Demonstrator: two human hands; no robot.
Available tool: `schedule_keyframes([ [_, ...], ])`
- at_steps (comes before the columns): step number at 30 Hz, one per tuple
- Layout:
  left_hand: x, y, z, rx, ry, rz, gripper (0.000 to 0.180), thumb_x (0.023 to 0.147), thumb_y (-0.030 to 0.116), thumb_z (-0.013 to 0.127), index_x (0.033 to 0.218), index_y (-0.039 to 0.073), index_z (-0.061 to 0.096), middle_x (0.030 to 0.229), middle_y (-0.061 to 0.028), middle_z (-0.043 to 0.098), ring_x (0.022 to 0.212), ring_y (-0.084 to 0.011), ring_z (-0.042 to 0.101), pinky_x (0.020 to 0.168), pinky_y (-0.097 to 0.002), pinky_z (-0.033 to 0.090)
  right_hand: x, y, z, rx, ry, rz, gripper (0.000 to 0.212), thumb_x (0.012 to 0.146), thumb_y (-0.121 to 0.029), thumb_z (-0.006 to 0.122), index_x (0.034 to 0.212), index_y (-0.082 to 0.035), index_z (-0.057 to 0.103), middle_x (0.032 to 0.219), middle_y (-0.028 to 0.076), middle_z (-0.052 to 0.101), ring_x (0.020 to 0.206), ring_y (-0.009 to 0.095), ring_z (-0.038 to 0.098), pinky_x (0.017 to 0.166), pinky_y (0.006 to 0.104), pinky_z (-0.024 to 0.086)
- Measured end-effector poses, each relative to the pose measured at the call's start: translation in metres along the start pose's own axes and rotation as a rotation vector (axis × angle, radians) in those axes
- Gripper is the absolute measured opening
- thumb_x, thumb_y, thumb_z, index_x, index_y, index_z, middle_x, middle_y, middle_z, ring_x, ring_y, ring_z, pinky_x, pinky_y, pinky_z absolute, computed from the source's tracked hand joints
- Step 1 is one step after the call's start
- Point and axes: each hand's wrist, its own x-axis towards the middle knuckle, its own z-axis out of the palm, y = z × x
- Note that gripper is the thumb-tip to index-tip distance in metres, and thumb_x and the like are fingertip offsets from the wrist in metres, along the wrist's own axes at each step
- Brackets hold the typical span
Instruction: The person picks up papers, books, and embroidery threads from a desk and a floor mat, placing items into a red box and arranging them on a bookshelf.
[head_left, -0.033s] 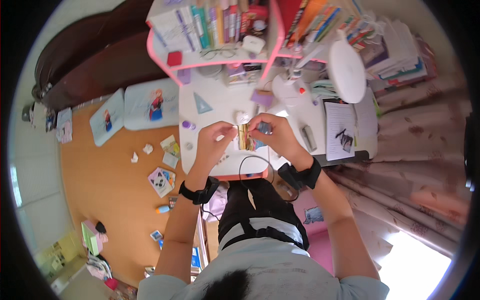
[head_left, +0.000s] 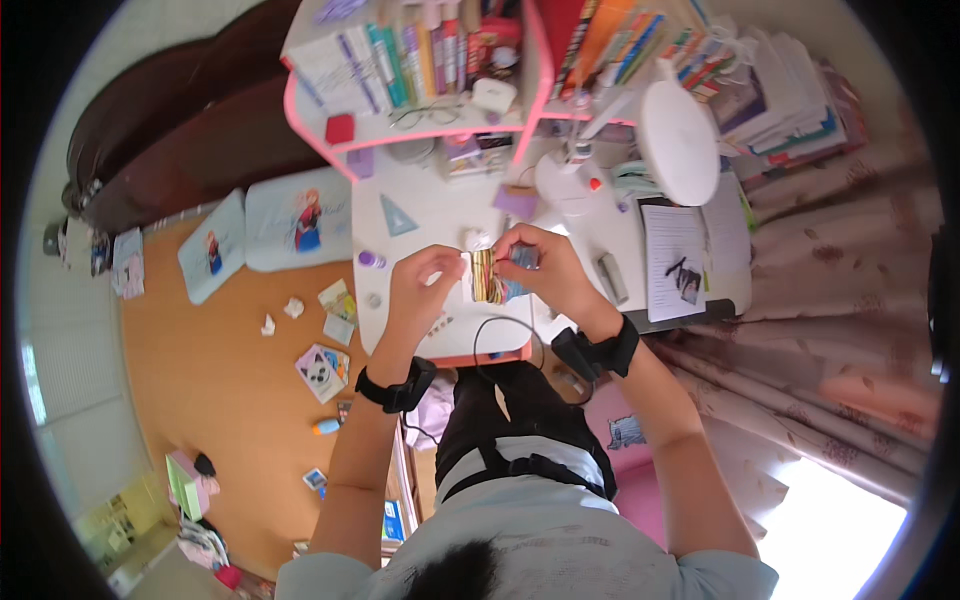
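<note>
Over the desk, a bundle of coloured threads (head_left: 487, 280), striped yellow, red and dark, hangs between my two hands. My right hand (head_left: 545, 268) is closed, thumb and finger pinching at the upper right of the bundle. On the other side my left hand (head_left: 425, 282) is closed too, its thumb and fingertip together beside the bundle's left edge. What that pinch holds is too small to make out. A crumpled white wad (head_left: 478, 239) lies just beyond the fingertips. Blue-grey material (head_left: 518, 286) shows below the right fingers, partly hidden by that hand.
On the white desk (head_left: 400, 265) lie a blue set square (head_left: 397, 215), a purple-capped tube (head_left: 371, 259) and a grey case (head_left: 612, 278). A white lamp (head_left: 678, 145) stands at the back right near printed sheets (head_left: 672, 240). A black cable (head_left: 480, 335) loops at the front edge.
The desk has shifted slightly left and down in the view. My fingertips are a little farther apart, and more of the striped threads shows between them.
</note>
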Motion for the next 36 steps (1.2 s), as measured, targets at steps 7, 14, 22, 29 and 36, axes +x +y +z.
schedule_keyframes([
  [7,0.024,0.002,0.072,-0.064,-0.23,-0.057,0.026,0.081,0.008,0.055,0.106,0.001,0.052,0.105,-0.0064,0.055,0.096,-0.0131,0.052,0.079,-0.0257,0.042,-0.035,0.044,-0.098,-0.005,0.286,0.022,0.015,0.068,0.001,0.063,0.079,-0.002,0.053,0.075,0.001,0.054,0.074,0.008,0.05,0.072,0.0231,0.042],
  [14,0.036,-0.045,0.116,-0.039,-0.241,-0.223,0.02,0.079,0.008,0.053,0.097,0.001,0.055,0.091,-0.0055,0.058,0.085,-0.014,0.055,0.078,-0.0262,0.041,-0.064,0.12,-0.29,-0.081,0.808,0.09,0.036,0.062,-0.007,0.072,0.093,-0.004,0.055,0.077,0.003,0.06,0.071,0.01,0.056,0.064,0.0248,0.045],
  [22,0.068,-0.062,0.187,-0.156,-0.291,-0.364,0.012,0.08,0.0,0.05,0.091,-0.001,0.056,0.082,-0.0074,0.058,0.073,-0.0148,0.056,0.07,-0.0284,0.047,0.068,0.119,-0.442,0.497,1.255,0.019,0.046,0.06,-0.004,0.071,0.1,-0.002,0.048,0.081,0.011,0.059,0.069,0.016,0.057,0.056,0.0272,0.046],
  [29,0.074,-0.091,0.198,-0.054,-0.087,-0.383,0.016,0.078,0.008,0.056,0.092,0.001,0.055,0.079,-0.0054,0.058,0.073,-0.0129,0.055,0.069,-0.0261,0.045,0.131,0.162,-0.46,-0.035,1.514,0.216,0.057,0.061,-0.021,0.076,0.105,-0.002,0.045,0.087,0.018,0.057,0.073,0.023,0.058,0.061,0.031,0.046],
  [36,0.081,-0.075,0.192,0.075,-0.104,-0.334,0.029,0.081,0.014,0.057,0.103,-0.002,0.05,0.101,-0.007,0.052,0.092,-0.011,0.048,0.077,-0.0245,0.041,0.112,0.163,-0.47,-0.331,1.281,0.289,0.046,0.072,-0.033,0.059,0.1,0.002,0.052,0.088,0.019,0.059,0.082,0.027,0.058,0.072,0.0323,0.044],
])
